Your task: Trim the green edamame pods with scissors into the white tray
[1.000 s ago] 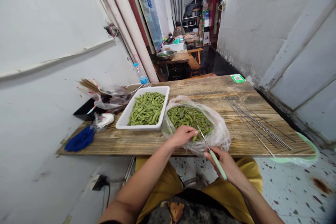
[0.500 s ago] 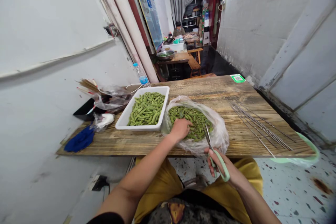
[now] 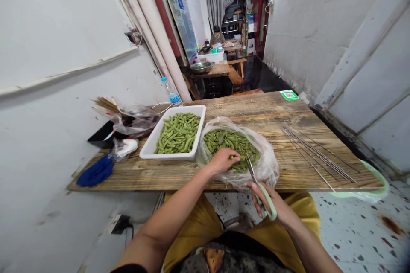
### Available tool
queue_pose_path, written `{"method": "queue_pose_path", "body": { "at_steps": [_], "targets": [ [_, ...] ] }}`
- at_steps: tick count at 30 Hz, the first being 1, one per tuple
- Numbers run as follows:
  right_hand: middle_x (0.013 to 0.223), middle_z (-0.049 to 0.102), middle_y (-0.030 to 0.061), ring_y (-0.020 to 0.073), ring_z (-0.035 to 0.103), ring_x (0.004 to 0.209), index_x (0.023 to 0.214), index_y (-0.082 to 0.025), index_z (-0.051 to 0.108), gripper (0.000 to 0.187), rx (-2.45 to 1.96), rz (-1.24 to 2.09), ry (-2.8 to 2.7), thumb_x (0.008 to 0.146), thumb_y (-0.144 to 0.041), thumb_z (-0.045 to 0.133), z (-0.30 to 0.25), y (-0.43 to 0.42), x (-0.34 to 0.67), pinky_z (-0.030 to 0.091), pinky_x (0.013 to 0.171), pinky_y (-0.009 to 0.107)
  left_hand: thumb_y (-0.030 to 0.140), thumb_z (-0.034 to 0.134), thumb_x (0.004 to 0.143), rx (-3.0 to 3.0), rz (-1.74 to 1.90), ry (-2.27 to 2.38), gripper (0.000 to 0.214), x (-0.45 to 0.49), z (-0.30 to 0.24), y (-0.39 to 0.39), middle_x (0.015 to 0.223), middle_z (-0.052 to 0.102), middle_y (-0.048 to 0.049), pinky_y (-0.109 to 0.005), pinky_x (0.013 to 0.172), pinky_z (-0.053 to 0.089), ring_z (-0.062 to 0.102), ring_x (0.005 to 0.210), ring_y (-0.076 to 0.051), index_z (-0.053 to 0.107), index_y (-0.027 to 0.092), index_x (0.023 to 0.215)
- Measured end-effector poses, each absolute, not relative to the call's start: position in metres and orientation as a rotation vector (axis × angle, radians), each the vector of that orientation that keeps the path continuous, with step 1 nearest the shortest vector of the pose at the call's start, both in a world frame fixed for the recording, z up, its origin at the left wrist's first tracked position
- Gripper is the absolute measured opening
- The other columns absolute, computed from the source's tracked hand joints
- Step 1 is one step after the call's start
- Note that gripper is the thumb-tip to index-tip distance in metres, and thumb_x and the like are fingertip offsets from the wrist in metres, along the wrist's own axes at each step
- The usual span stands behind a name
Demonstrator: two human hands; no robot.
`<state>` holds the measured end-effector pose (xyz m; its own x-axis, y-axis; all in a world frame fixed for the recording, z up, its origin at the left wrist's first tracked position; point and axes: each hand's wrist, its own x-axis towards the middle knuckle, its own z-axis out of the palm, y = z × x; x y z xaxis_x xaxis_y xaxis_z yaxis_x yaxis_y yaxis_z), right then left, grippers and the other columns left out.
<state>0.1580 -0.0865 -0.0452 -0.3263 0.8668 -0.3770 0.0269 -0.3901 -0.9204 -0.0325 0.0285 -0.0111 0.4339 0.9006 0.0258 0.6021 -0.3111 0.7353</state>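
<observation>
My left hand (image 3: 222,160) rests inside a clear plastic bag (image 3: 267,158) heaped with green bean pods (image 3: 230,141); its fingers are curled into the pods. My right hand (image 3: 272,204) sits just off the near table edge, closed on green-handled scissors (image 3: 260,192) whose blades point up toward the bag. Left of the bag, a white rectangular tray (image 3: 150,145) holds more green pods (image 3: 177,132).
Several metal skewers (image 3: 315,153) lie on the right of the wooden table (image 3: 288,111). A blue cloth (image 3: 96,171), a bag with sticks (image 3: 128,117) and a water bottle (image 3: 170,92) sit at the left. Another person (image 3: 217,35) sits far behind. Walls close in both sides.
My left hand reached deeper into the bag, then drew back slightly toward its near side. My right hand turned the scissors so their loops show and stayed near the table edge.
</observation>
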Motion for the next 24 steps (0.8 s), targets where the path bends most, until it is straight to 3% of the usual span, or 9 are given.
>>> {"method": "queue_pose_path", "body": {
  "at_steps": [10, 17, 21, 24],
  "targets": [
    [0.055, 0.042, -0.0093, 0.0046, 0.039, 0.038, 0.077, -0.021, 0.047, 0.044, -1.227, 1.804, -1.112, 0.073, -0.063, 0.060, -0.039, -0.085, 0.155, 0.034, 0.033, 0.017, 0.031, 0.058, 0.078, 1.827, 0.453, 1.229, 0.028, -0.029, -0.006, 0.018, 0.081, 0.073, -0.0052, -0.023, 0.069, 0.041, 0.060, 0.073, -0.015, 0.074, 0.011, 0.089],
    [0.045, 0.036, -0.0127, 0.0036, 0.031, 0.027, 0.083, -0.021, 0.051, 0.048, -1.335, 1.797, -1.057, 0.067, -0.064, 0.066, -0.044, -0.085, 0.156, 0.030, 0.026, 0.017, 0.039, 0.063, 0.072, 1.437, 0.482, 1.105, 0.030, -0.027, -0.009, 0.014, 0.067, 0.064, -0.0021, -0.020, 0.051, 0.031, 0.040, 0.048, -0.006, 0.064, 0.010, 0.080],
    [0.052, 0.043, -0.0109, 0.0057, 0.041, 0.036, 0.093, -0.021, 0.050, 0.055, -1.255, 1.768, -0.988, 0.065, -0.065, 0.067, -0.044, -0.086, 0.159, 0.038, 0.031, 0.018, 0.042, 0.057, 0.078, 1.295, 0.818, 1.111, 0.032, -0.051, 0.010, 0.017, 0.073, 0.064, -0.0030, -0.020, 0.048, 0.030, 0.039, 0.045, -0.005, 0.053, 0.013, 0.090],
    [0.055, 0.045, -0.0097, 0.0070, 0.044, 0.041, 0.098, -0.020, 0.050, 0.058, -1.249, 1.793, -0.979, 0.066, -0.064, 0.067, -0.038, -0.089, 0.162, 0.041, 0.036, 0.019, 0.037, 0.045, 0.086, 1.511, 1.243, 1.566, 0.028, -0.092, 0.032, 0.026, 0.077, 0.064, -0.0043, -0.025, 0.058, 0.040, 0.050, 0.055, -0.012, 0.050, 0.015, 0.103]
  ]
}}
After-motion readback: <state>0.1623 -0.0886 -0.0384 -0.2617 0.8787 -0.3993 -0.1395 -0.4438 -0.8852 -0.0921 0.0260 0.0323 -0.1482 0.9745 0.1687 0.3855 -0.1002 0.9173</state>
